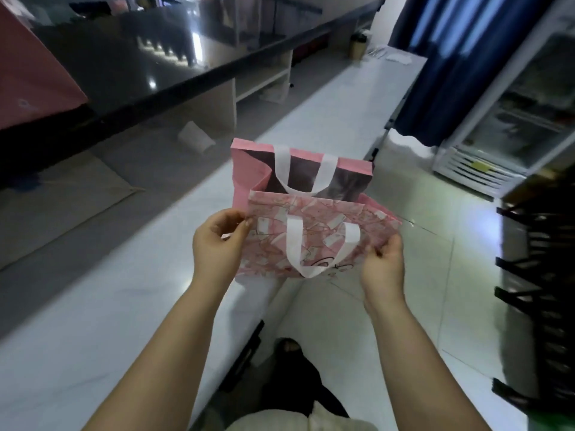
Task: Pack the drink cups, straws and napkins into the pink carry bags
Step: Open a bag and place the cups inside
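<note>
Left hand (217, 244) & right hand (384, 265) each pinch a side of pink carry bag (314, 225); mouth part-open. Person should spread sides evenly, w/o creasing.

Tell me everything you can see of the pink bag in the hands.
The pink bag is held in the air over the edge of a white counter, mouth pulled open. Its near wall is printed with white shapes on pink; the far rim is plain pink, the inside dark. It looks thin and soft. The near handle and far handle are white loops hanging down their walls. The left hand pinches its left edge, the right hand its right edge.
</note>
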Tool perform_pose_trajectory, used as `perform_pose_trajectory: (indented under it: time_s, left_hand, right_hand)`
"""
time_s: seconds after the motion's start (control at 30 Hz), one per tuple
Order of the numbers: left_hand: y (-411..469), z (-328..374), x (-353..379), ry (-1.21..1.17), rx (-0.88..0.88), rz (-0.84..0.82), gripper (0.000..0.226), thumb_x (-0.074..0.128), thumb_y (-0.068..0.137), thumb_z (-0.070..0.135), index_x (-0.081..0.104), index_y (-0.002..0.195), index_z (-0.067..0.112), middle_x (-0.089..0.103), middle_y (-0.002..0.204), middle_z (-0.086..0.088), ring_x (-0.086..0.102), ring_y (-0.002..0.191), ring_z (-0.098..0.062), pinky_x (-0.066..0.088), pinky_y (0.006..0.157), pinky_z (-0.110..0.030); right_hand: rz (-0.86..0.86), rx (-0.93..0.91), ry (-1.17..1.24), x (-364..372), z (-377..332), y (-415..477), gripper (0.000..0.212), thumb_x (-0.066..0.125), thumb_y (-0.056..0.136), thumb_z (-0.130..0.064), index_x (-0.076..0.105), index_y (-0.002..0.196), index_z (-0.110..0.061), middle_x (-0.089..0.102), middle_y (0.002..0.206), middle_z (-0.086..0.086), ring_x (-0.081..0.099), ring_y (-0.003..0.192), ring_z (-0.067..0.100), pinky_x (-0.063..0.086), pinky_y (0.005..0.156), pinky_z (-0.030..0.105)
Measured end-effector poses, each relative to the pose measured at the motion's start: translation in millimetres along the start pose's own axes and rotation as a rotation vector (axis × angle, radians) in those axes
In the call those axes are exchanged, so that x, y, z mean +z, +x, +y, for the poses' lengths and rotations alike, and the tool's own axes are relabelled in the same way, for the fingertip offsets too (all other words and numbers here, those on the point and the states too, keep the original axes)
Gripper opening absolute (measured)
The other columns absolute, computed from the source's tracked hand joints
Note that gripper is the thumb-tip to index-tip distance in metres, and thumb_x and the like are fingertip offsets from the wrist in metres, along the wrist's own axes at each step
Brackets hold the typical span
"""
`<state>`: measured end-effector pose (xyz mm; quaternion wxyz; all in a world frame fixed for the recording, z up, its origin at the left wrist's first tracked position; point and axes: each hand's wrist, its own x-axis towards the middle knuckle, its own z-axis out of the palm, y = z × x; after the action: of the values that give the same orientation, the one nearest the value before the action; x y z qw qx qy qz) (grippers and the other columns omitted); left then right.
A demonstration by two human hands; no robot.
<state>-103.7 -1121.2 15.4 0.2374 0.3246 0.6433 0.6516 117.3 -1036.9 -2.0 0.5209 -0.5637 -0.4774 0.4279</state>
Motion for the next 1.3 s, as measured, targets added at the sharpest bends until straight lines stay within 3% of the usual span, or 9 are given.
perform_pose_trajectory:
  time_s: [0.13,0.27,0.47,0.67,0.73,0.83,0.93,1.03,1.3]
  left_hand:
    - [-6,-1,36,-0.033,0.014,-0.067,0.023,0.07,0.086,0.007,0.073,0.084,0.029,0.072,0.08,0.014,0.065,0.075,-0.003,0.054,0.07,-0.016]
    - [-4,0,75,-0.046,0.001,-0.122,0.015,0.071,0.087,0.01,0.073,0.086,0.025,0.072,0.082,0.01,0.065,0.076,-0.005,0.054,0.071,-0.018]
    - [7,3,162,-0.053,0.03,-0.214,0.006,0.07,0.089,0.016,0.073,0.091,0.02,0.071,0.086,0.008,0.064,0.078,-0.007,0.055,0.072,-0.022]
    - [24,9,282,-0.077,0.081,-0.339,0.025,0.068,0.089,0.01,0.071,0.084,0.034,0.071,0.083,0.018,0.065,0.076,0.002,0.05,0.067,-0.012]
    - [31,14,325,-0.098,0.068,-0.361,0.025,0.068,0.089,0.012,0.072,0.085,0.036,0.073,0.086,0.015,0.067,0.08,-0.002,0.053,0.071,-0.018]
    - [45,22,389,-0.132,0.029,-0.385,0.011,0.069,0.086,0.024,0.073,0.094,0.03,0.074,0.094,0.005,0.071,0.089,-0.017,0.059,0.081,-0.043]
    - [62,25,445,-0.147,-0.006,-0.382,0.019,0.07,0.082,0.032,0.073,0.1,0.026,0.075,0.096,0.0,0.072,0.091,-0.024,0.058,0.081,-0.055]
    - [80,20,490,-0.108,-0.035,-0.375,0.023,0.07,0.081,0.031,0.072,0.103,0.024,0.075,0.098,-0.002,0.072,0.092,-0.027,0.058,0.079,-0.056]
    - [136,-2,578,-0.031,-0.08,-0.366,0.022,0.071,0.076,0.034,0.073,0.097,0.028,0.075,0.094,0.001,0.073,0.09,-0.021,0.059,0.079,-0.052]
  right_hand:
    - [0.092,0.013,-0.113,-40,10,2,0.034,0.052,0.091,0.001,0.053,0.087,-0.033,0.064,0.09,-0.003,0.061,0.083,0.016,0.048,0.07,0.025]
    - [0.213,-0.032,-0.029,-69,4,14,0.036,0.059,0.09,0.001,0.06,0.087,-0.035,0.07,0.081,-0.016,0.066,0.074,-0.001,0.049,0.067,0.015]
    - [0.352,-0.02,0.098,-113,6,61,0.037,0.055,0.091,0.002,0.064,0.09,-0.034,0.072,0.087,-0.016,0.068,0.084,0.001,0.052,0.071,0.016]
    - [0.413,0.049,0.195,-163,14,151,0.032,0.056,0.092,0.002,0.066,0.092,-0.029,0.073,0.094,-0.006,0.069,0.089,0.011,0.057,0.083,0.036]
    - [0.424,0.04,0.204,-184,11,187,0.031,0.055,0.092,0.002,0.066,0.093,-0.027,0.073,0.096,-0.003,0.069,0.089,0.014,0.057,0.084,0.039]
    - [0.424,0.031,0.199,-219,2,245,0.028,0.055,0.092,0.0,0.066,0.097,-0.026,0.072,0.1,0.001,0.069,0.093,0.02,0.057,0.086,0.043]
    - [0.411,-0.003,0.194,-248,-8,300,0.029,0.055,0.093,-0.002,0.066,0.095,-0.028,0.073,0.098,-0.004,0.07,0.093,0.017,0.058,0.084,0.04]
    - [0.401,-0.019,0.192,-265,-10,348,0.03,0.055,0.093,-0.003,0.067,0.094,-0.031,0.073,0.097,-0.006,0.07,0.094,0.015,0.058,0.083,0.036]
    - [0.399,0.036,0.173,-269,9,454,0.023,0.057,0.095,-0.013,0.067,0.095,-0.033,0.072,0.1,-0.008,0.069,0.097,0.014,0.057,0.087,0.043]
